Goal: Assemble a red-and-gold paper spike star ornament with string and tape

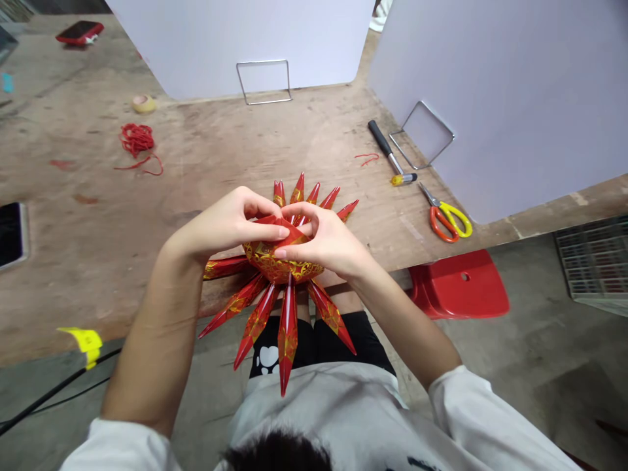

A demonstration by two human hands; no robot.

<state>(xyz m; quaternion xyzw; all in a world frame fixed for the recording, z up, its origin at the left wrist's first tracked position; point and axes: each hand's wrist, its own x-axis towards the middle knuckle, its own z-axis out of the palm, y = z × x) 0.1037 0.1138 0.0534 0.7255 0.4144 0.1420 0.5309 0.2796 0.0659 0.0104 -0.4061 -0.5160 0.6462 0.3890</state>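
Note:
Both my hands are over a spiky red and gold folded-paper ornament [282, 265] at the table's near edge. Long pointed paper spikes [288, 333] radiate from its gold-patterned bowl, some over the table and some out over my lap. My left hand [220, 226] pinches a red paper flap at the top of the bowl. From the other side, my right hand [326, 239] presses the same folded flap, its fingertips nearly meeting those of my left hand. My fingers hide the centre of the ornament.
A worn wooden table [235, 144] holds orange-and-yellow scissors [444, 219], a black-handled tool [387, 150], a red string tangle [137, 140], a tape roll [144, 103] and a phone [80, 31]. White panels [495, 91] stand at the back. A red stool [458, 284] sits on the floor at right.

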